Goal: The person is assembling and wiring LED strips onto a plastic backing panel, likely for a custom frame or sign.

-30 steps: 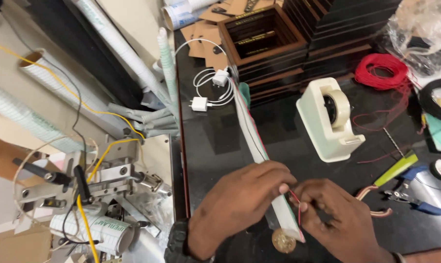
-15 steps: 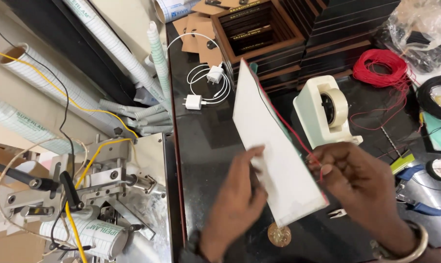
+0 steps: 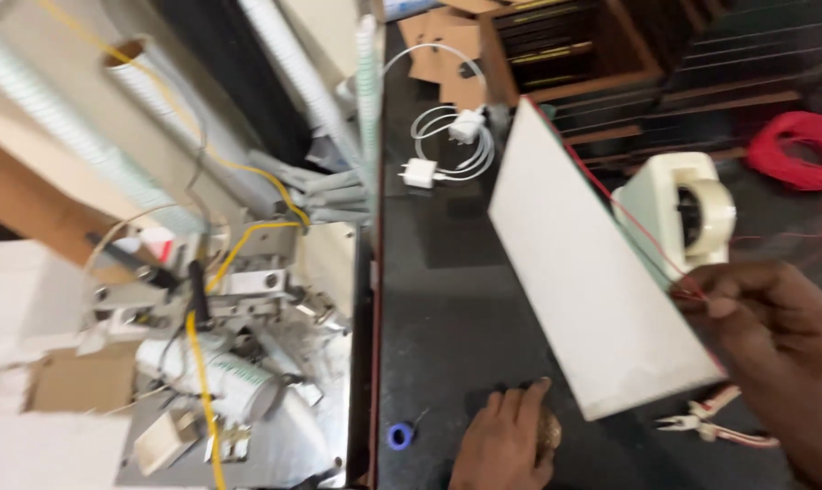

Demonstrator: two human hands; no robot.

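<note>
My right hand (image 3: 778, 354) holds a white rectangular panel (image 3: 597, 272) by its right edge, tilted up over the dark table (image 3: 447, 308), with a thin red wire (image 3: 629, 213) pinched along that edge. My left hand (image 3: 506, 440) rests flat on the table at the bottom, its fingers lying over a small round brownish object (image 3: 549, 431). The left hand is off the panel and holds nothing.
A cream tape dispenser (image 3: 688, 204) stands behind the panel. A white charger with cable (image 3: 447, 145), a coil of red wire (image 3: 797, 150), dark wooden boxes (image 3: 565, 54), small pliers (image 3: 710, 422) and a blue ring (image 3: 399, 436) lie around. A cluttered machine (image 3: 220, 299) is left.
My left hand has let go of the panel and dropped to the table. The right hand keeps the panel raised. The view has shifted left and closer.
</note>
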